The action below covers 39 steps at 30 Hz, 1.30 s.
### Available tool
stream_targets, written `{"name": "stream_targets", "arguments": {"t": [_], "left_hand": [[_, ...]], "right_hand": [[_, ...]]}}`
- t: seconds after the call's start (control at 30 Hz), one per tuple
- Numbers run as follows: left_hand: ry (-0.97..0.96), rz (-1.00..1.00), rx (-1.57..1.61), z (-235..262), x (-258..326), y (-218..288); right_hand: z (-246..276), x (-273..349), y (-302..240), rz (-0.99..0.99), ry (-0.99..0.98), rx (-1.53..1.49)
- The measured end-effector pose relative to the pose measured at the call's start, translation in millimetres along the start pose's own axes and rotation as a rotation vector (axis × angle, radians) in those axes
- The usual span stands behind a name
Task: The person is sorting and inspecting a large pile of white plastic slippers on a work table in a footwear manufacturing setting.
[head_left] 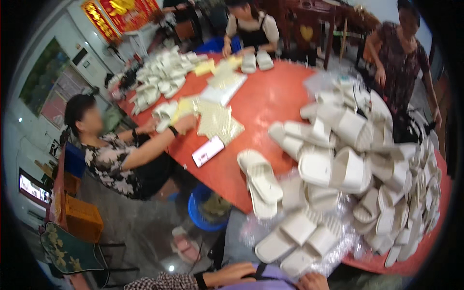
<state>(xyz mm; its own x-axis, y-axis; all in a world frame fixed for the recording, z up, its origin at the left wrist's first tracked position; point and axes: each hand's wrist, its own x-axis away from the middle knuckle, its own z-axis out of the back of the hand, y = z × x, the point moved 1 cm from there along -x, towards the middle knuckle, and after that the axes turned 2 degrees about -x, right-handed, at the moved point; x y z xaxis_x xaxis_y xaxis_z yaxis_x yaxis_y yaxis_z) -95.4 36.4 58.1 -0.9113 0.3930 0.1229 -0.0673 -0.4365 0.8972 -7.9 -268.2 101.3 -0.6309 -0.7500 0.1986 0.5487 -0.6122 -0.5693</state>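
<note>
My left hand (237, 274) comes in at the lower edge, below a checkered sleeve and a dark wristband. It rests against purple cloth (268, 279) at my front, beside a black strap; its fingertips are hard to make out. To its right, my right hand (313, 281) is cut off by the lower edge, fingers curled at the side of the purple cloth; whatever they grip is hidden. Just beyond my hands, a pair of off-white slide sandals (290, 237) lies on clear plastic wrap. Another off-white pair (261, 182) overlaps at the table's edge.
A big heap of slides (338, 169) covers the right of the red table (270, 92). Patterned sheets (220, 121) and a phone (208, 151) lie toward the left, near a seated person's hands. Two others are across the table. A blue tub (195, 209) stands below.
</note>
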Motion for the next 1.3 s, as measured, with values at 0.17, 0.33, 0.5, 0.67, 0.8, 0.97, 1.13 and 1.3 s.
{"name": "stream_targets", "arguments": {"t": [0.17, 0.33, 0.5, 0.67, 0.8, 0.97, 1.13, 1.3], "left_hand": [[-0.304, 0.288, 0.184, 23, -7, 19], [-0.395, 0.258, 0.075, 22, -10, 19], [-0.473, 0.135, 0.002, 17, -14, 7], [-0.324, 0.237, -0.036, 20, -5, 4], [-0.335, 0.383, -0.034, 25, -15, 16], [-0.358, 0.336, 0.001, 23, -5, 2], [-0.285, 0.397, -0.061, 24, 24, -6], [-0.245, 0.368, -0.067, 22, 26, -2]], "right_hand": [[-12, 44, 13, -0.182, -0.009, 0.022], [-47, 90, 13, -0.392, -0.177, 0.044], [-57, 92, 1, -0.456, -0.149, 0.127], [-89, 104, 26, -0.562, -0.038, 0.181], [-76, 98, 17, -0.796, -0.338, 0.123], [-81, 113, 19, -0.797, -0.243, 0.077], [-92, 121, 15, -0.879, -0.120, -0.008], [-88, 125, 15, -0.906, 0.070, -0.103]]}}
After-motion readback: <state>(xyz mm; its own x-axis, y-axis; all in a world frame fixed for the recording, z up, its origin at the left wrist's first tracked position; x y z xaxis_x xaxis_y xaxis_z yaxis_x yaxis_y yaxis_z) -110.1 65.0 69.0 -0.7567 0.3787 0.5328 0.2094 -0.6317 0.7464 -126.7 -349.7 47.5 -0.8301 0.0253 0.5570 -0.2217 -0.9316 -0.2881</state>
